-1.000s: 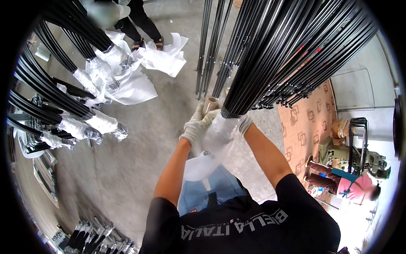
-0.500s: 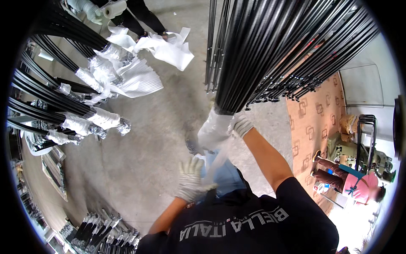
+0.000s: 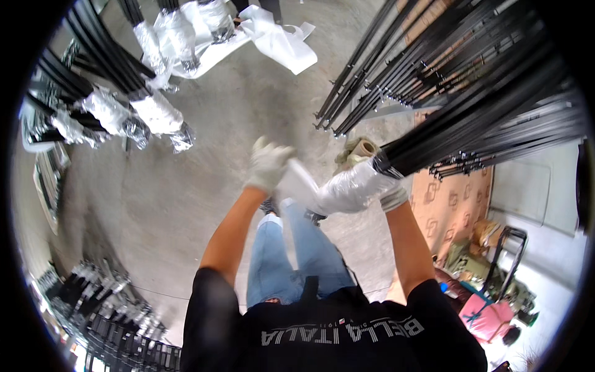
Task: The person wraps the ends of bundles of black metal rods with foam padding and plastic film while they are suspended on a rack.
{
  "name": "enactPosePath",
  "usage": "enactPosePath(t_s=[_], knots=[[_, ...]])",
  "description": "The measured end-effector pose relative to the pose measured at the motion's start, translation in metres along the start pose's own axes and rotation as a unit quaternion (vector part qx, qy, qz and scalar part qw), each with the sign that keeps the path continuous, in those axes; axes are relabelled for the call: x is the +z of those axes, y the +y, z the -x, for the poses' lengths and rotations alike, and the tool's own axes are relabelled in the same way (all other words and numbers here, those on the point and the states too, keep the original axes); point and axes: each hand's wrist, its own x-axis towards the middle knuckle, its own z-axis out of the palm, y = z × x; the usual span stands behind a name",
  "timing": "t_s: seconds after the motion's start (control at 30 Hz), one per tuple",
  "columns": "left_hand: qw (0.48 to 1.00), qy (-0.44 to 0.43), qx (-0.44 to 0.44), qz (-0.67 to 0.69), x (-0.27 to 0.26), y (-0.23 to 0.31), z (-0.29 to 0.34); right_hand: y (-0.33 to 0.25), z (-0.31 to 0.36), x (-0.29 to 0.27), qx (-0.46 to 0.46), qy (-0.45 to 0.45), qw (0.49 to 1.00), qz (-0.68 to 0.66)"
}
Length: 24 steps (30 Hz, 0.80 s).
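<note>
My left hand (image 3: 269, 164), in a pale work glove, is closed on one end of a strip of clear plastic film (image 3: 299, 185). The strip runs right to the film-wrapped lower end (image 3: 353, 187) of a bundle of long black rods (image 3: 446, 118), which slants up to the right. My gloved right hand (image 3: 394, 198) lies against the underside of that wrapped end, its fingers hidden. Just beyond the wrap is a roll with a cardboard core (image 3: 365, 149); what holds it is unclear.
More black rods (image 3: 365, 80) hang at the upper right. Film-wrapped bundles (image 3: 158, 115) hang at the left, near white sheeting (image 3: 279, 40) on the concrete floor (image 3: 186, 204). A person in pink (image 3: 486, 316) is by machinery at the lower right. Stacked black parts (image 3: 105, 304) lie lower left.
My left hand has risen from beside my leg and closed on the film, pulling a strip taut. The bundle's wrapped end and my right hand have shifted right; the cardboard-core roll has come into view.
</note>
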Motion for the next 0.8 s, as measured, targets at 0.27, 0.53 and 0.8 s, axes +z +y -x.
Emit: enactPosePath(t_s=[0.27,0.53,0.8], knots=[[0.944,-0.286,0.162,-0.021,0.115,0.116,-0.092,-0.002,0.044,-0.036,0.006,0.048,0.99,0.135],[0.92,-0.339,0.173,0.09,0.119,0.112,-0.05,-0.018,0.045,-0.054,-0.016,0.035,0.973,0.227],[0.861,-0.42,0.139,0.251,0.099,0.088,-0.011,0.004,0.034,-0.06,-0.061,-0.038,0.943,0.324]])
